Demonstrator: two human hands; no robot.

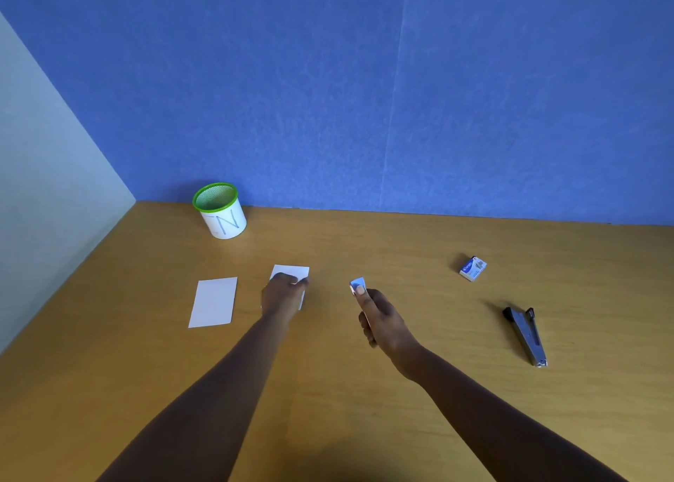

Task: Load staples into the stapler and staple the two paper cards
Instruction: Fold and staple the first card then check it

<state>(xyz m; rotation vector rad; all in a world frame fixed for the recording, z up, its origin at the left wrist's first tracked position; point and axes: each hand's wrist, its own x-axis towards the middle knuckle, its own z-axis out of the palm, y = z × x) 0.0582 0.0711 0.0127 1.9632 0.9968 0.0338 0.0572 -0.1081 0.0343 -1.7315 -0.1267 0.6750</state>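
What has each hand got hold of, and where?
The right hand grips a blue stapler around its rear body, thumb on top. The left hand pinches one white card at its edge.

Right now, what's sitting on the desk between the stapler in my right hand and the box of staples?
Nothing: in the head view, the desk is bare wood between the stapler in the right hand and the staple box.
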